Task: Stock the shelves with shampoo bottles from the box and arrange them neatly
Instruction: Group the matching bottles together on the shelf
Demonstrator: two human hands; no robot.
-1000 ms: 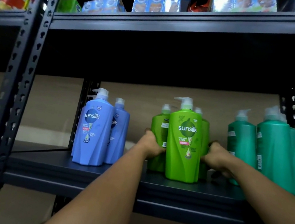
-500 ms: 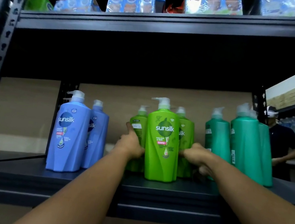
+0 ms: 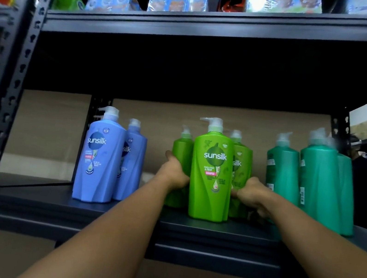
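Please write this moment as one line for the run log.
left hand: grips light green bottle | right hand: grips same | bottle: upright on shelf

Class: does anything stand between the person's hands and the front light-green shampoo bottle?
Nothing visible does. The left hand and right hand already touch the sides of the front light-green plastic pump bottle, upright on the dark metal shelf.

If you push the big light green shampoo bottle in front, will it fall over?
Probably not easily: the front light green bottle stands upright on a wide flat base on the shelf. It looks tall, so a push near the pump might tip it. Its glossy plastic may be slippery.
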